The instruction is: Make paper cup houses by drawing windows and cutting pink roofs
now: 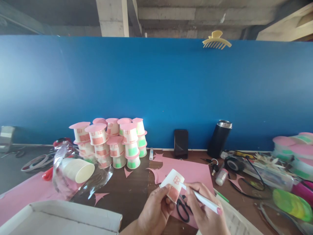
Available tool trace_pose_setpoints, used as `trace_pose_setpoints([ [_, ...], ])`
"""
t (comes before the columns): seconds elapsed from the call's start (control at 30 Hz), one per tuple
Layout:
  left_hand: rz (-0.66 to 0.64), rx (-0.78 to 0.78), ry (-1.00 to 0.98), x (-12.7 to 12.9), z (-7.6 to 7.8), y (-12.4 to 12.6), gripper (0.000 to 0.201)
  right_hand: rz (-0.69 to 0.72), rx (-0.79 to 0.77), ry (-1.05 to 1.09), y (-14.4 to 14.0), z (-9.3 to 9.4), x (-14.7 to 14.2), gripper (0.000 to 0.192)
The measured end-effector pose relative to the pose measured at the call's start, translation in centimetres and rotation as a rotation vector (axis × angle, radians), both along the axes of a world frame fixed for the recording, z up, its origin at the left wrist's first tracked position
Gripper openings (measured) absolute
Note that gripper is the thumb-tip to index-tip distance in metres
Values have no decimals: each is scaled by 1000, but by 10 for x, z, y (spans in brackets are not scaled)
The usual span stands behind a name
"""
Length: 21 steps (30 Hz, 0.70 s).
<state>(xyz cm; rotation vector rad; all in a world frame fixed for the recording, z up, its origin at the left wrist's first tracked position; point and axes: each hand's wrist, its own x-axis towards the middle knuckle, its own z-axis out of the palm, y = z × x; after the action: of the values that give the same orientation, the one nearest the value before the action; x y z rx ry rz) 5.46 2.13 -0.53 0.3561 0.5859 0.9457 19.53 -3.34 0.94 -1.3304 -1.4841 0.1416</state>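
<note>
Near the front of the table my left hand (156,209) is closed around a white paper cup (173,179), which it holds tilted. A red window outline and a red-filled patch are drawn on the cup's side. My right hand (206,209) grips a white marker pen (204,199) with a pink end, its tip at or close to the drawn window; contact is hard to make out. Black-handled scissors (183,211) lie under and between my hands on a pink paper sheet (188,168).
Stacked decorated cups (114,147) with pink tops stand at the back left. A bagged stack of plain cups (79,170) and a white box (61,217) lie left. Behind stand a phone (181,143) and a black flask (219,138); clutter, including a small bottle (221,176), covers the right.
</note>
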Motion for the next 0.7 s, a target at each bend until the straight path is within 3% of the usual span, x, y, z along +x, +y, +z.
trace_pose_setpoints([
  [0.7,-38,-102,-38,-2,-1,3,12,8,-10,-11,0,0,1,13],
])
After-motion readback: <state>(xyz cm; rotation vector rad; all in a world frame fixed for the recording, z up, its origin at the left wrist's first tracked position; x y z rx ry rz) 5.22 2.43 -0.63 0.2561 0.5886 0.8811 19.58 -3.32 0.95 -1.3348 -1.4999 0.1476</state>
